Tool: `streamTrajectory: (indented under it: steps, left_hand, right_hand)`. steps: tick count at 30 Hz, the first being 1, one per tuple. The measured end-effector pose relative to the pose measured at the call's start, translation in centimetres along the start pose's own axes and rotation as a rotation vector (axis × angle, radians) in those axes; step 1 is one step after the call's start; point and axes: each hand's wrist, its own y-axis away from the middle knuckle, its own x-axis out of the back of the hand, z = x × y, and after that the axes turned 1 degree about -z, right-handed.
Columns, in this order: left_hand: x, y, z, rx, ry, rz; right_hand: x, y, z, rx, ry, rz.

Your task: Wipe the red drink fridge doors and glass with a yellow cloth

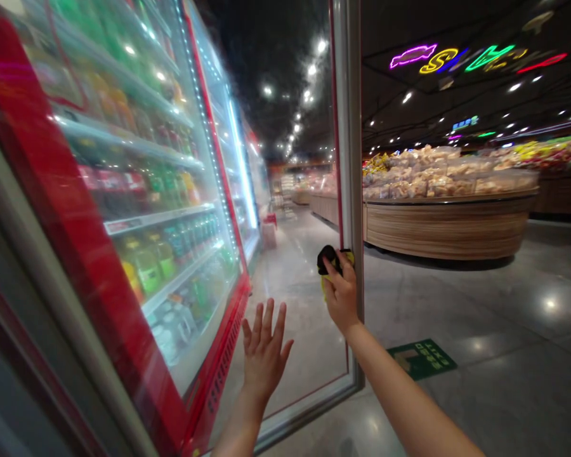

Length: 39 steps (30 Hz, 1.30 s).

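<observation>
A glass fridge door with a grey metal frame stands swung open in front of me. Near the frame's upright side, my right hand is closed over a small black-and-yellow pad at the glass. My fingers cover part of the pad, so its exact kind is unclear. Lower and to the left, my left hand is spread flat, fingers up, in front of the same pane. Whether its palm touches the glass I cannot tell. Nothing is in that hand.
On the left, a lit drinks fridge with red trim holds rows of bottles, blurred by motion. A wood-sided display stand heaped with packaged goods stands right of the door. A green exit sign lies on the shiny floor.
</observation>
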Motion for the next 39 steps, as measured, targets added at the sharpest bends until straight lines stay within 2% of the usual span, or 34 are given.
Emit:
streamTrajectory:
  steps: [3, 5, 7, 9, 11, 13, 14, 17, 19, 21, 23, 25, 27, 30, 32, 34, 37, 39]
  left_hand:
    - [0.2, -0.1, 0.1, 0.002, 0.022, -0.013]
    - [0.3, -0.1, 0.1, 0.003, 0.034, -0.022]
    - [0.4, 0.2, -0.1, 0.007, 0.033, -0.023]
    - [0.5, 0.8, -0.5, 0.017, 0.020, -0.011]
    - [0.8, 1.4, -1.0, 0.028, 0.003, 0.002]
    - [1.1, 1.9, -1.4, 0.034, -0.011, 0.007]
    - [1.2, 2.0, -1.6, 0.036, -0.017, 0.005]
    - [1.5, 2.1, -1.9, 0.040, -0.029, -0.007]
    - [1.6, 2.1, -2.0, 0.042, -0.035, -0.010]
    - [1.7, 2.5, -2.5, 0.048, -0.042, -0.004]
    - [2.0, 3.1, -3.2, 0.064, -0.053, 0.010]
    - [2.5, 3.9, -4.1, 0.081, -0.064, 0.018]
    - [3.0, 4.5, -4.9, 0.093, -0.072, 0.016]
    - [3.7, 5.0, -5.9, 0.111, -0.077, 0.009]
    - [4.0, 5.0, -6.3, 0.134, -0.083, 0.016]
    - [4.2, 5.3, -6.7, 0.156, -0.093, 0.030]
    - [4.6, 6.3, -7.6, 0.177, -0.116, 0.040]
    - [4.8, 7.4, -8.3, 0.190, -0.136, 0.038]
  right_hand:
    - [-0.9, -1.7, -1.9, -0.018, 0.076, 0.010]
    - [-0.8, -0.8, -2.3, 0.056, 0.109, -0.087]
    - [-0.4, 1.0, -1.7, 0.160, 0.095, -0.157]
    - [0.0, 2.1, -0.5, 0.191, 0.073, -0.092]
    - [-0.3, 1.8, 0.2, 0.130, 0.075, 0.049]
    - [-1.4, 0.5, -0.5, 0.059, 0.084, 0.145]
    - [-2.1, -0.2, -1.3, 0.044, 0.087, 0.151]
    - [-3.6, -1.1, -4.7, 0.104, 0.119, 0.045]
    - [-3.7, -0.1, -6.2, 0.199, 0.157, -0.063]
    - [-3.0, 1.8, -6.2, 0.310, 0.174, -0.144]
    - [-2.1, 3.4, -5.1, 0.392, 0.170, -0.174]
    - [-1.9, 3.8, -4.0, 0.384, 0.167, -0.133]
    - [-2.7, 3.1, -4.0, 0.303, 0.167, -0.053]
    - [-5.0, 1.5, -6.8, 0.206, 0.154, -0.010]
    - [-6.3, 1.3, -9.3, 0.227, 0.139, -0.067]
    - [-6.8, 2.2, -10.9, 0.314, 0.128, -0.151]
    - [-6.2, 4.4, -10.6, 0.448, 0.117, -0.273]
    - [-5.8, 5.2, -9.5, 0.432, 0.112, -0.297]
